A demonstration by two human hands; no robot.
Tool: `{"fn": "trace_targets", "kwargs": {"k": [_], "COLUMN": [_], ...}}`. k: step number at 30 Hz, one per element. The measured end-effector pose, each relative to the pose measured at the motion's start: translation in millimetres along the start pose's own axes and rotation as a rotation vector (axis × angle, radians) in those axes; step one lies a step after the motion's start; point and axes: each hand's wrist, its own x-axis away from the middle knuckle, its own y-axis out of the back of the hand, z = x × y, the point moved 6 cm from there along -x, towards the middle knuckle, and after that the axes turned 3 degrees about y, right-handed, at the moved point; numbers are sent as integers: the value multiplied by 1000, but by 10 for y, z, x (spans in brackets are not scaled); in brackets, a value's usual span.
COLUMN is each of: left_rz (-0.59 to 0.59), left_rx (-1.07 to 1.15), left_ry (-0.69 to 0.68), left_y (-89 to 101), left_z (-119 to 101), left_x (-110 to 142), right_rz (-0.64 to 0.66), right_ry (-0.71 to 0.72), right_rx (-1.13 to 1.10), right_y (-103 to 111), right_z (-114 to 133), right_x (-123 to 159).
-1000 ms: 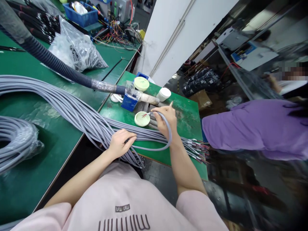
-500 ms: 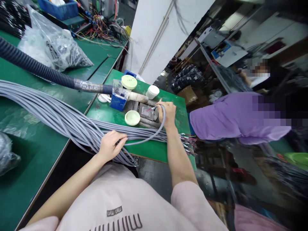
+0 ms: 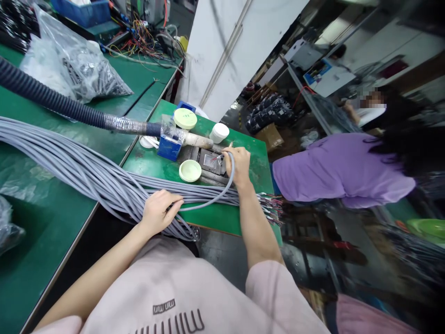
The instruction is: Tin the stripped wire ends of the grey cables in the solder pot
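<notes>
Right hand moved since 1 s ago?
Yes. Against the open green dish, the right hand has shifted right, its wire tips now at the shiny rectangle instead of over the dish.

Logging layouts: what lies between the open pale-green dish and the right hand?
In the head view: a grey metal unit, with thin wires from the right hand's cable reaching over it.
</notes>
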Motion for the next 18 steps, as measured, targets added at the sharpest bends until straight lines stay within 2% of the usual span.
{"fn": "trace_targets", "kwargs": {"k": [5, 8, 10, 12, 15, 18], "left_rz": [10, 8, 60, 164, 273, 274], "left_rx": [70, 285, 557, 868, 1197, 1276], "left_ry": [93, 304, 511, 675, 800, 857], "left_y": [9, -39, -177, -385, -638, -756], "left_z": [33, 75, 78, -12, -212, -292], "left_x": [-31, -95, -138, -178, -232, -238], "right_rz": [-175, -189, -150, -108, -65, -38], "right_ry": [68, 166, 226, 252, 283, 335], "right_rx": [-91, -214, -271, -283, -256, -253], "right_y": [516, 785, 872, 903, 925, 992], "right_z": [315, 651, 875, 1049, 1202, 1231], "right_x": [254, 505, 679, 847, 1067, 1216]}}
